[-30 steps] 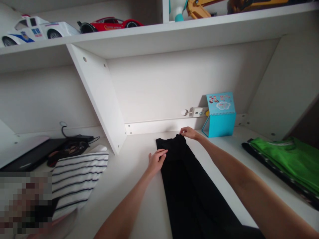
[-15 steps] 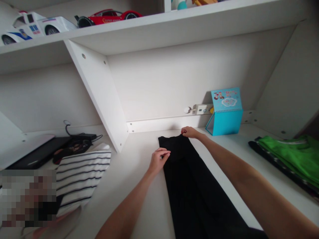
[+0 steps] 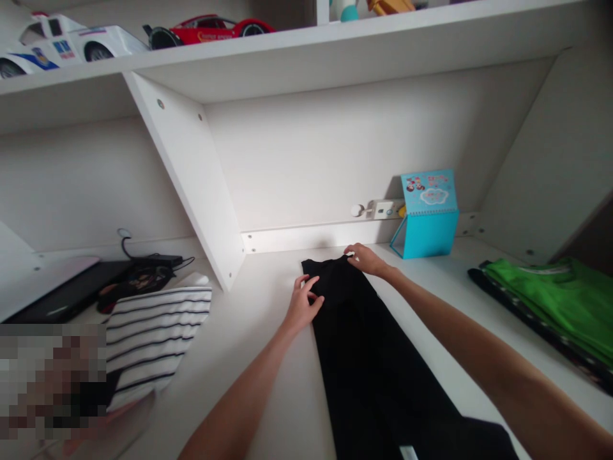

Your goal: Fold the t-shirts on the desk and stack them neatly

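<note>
A long black garment [image 3: 368, 358] lies flat on the white desk [image 3: 258, 358], running from the back wall toward me. My left hand [image 3: 302, 305] rests on its left edge near the far end, fingers spread and pressing the cloth. My right hand [image 3: 364, 258] sits at the far right corner of the garment, fingers curled on the hem. A small white label shows at the garment's near end.
A striped white top [image 3: 153, 335] lies to the left, beside a laptop [image 3: 52, 297] and cables. A blue desk calendar [image 3: 426, 214] stands at the back right. Folded green clothing [image 3: 555, 306] lies on the right. Toy cars [image 3: 205, 30] sit on the shelf above.
My left hand has opened its fingers and shifted slightly up the garment's left edge. My right hand stays at the far corner. The view has tilted down a little.
</note>
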A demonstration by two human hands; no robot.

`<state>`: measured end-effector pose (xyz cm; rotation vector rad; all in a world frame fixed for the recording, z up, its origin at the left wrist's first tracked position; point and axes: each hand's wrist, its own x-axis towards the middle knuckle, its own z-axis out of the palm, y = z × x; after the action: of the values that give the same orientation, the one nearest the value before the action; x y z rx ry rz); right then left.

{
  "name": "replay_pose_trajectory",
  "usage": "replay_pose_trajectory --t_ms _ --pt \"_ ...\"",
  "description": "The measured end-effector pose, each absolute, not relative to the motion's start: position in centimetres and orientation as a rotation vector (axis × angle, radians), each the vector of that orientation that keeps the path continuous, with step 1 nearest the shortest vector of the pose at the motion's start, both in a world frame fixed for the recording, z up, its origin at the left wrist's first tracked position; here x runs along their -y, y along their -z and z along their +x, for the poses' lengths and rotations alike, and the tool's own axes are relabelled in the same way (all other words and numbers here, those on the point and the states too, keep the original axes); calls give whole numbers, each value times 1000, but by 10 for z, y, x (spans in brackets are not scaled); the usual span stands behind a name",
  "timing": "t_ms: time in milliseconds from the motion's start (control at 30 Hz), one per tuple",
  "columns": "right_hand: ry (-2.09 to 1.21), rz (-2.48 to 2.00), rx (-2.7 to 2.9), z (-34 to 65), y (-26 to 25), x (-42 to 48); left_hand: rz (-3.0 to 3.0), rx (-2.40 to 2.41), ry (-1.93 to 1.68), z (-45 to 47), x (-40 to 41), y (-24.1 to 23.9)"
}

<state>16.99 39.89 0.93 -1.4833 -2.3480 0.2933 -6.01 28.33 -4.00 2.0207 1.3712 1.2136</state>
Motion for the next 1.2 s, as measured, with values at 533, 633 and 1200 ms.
replay_pose_trajectory --t_ms 533,633,1200 --pt "-949 -1557 2432 271 -29 -105 2303 -1337 -988 -56 -283 35" --pt "-905 -1539 2354 260 -26 -90 2252 -1310 -1015 -58 -284 33" --pt "-1045 -1005 2464 212 -58 -73 1778 -1570 -1272 -34 -321 28"
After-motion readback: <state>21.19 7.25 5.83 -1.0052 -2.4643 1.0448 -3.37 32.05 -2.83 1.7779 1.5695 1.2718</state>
